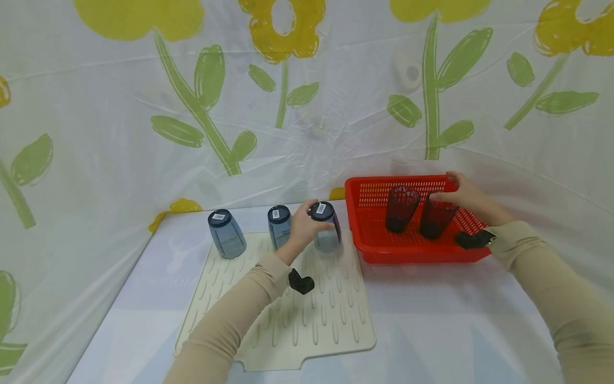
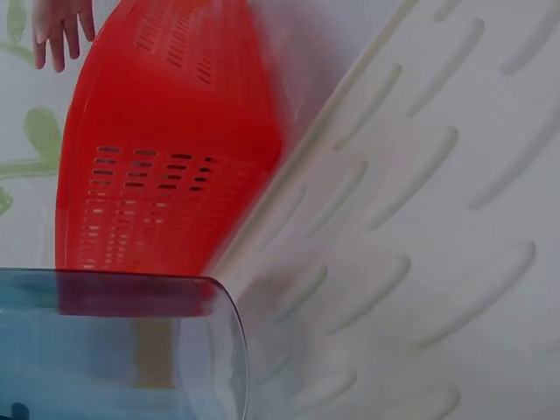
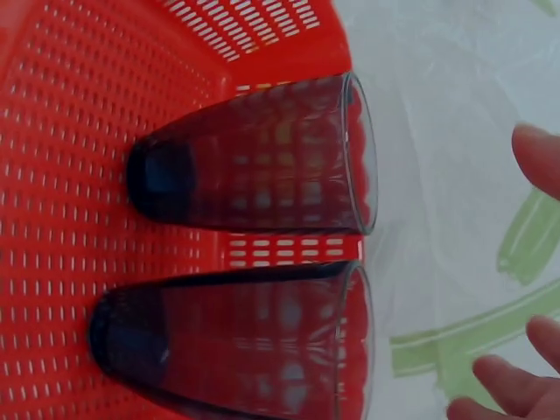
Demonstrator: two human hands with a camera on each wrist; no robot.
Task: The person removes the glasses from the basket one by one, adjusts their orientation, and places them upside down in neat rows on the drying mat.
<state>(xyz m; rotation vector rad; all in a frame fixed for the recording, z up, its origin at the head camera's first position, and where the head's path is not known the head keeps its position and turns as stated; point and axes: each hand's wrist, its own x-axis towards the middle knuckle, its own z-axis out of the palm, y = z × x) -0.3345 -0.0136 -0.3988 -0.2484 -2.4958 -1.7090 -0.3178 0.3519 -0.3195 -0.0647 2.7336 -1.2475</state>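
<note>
Left of the red plastic basket (image 1: pixel 422 255), a cream mat (image 1: pixel 307 320) with raised slim ridges lies on the tabletop (image 1: pixel 412 330). Farthest left of the basket, the first glass (image 1: pixel 227 240) stands upside down, bluish and tapered, the print on its base label too small to read. Nearer the basket is the inverted second glass (image 1: pixel 279 226), partly hidden by the left hand (image 1: pixel 303 226). That hand grips the third glass (image 1: pixel 328 242), mouth down just beside the basket's left wall; the left wrist view cuts this glass off, and whether its rim touches the mat is unclear. Inside the slotted basket, the fourth glass (image 1: pixel 401 210) and fifth glass (image 1: pixel 435 220) stand mouth up, red showing through their sides. At the basket's right, the right hand (image 1: pixel 472 201) is spread wide, its fingers cropped in the right wrist view.
</note>
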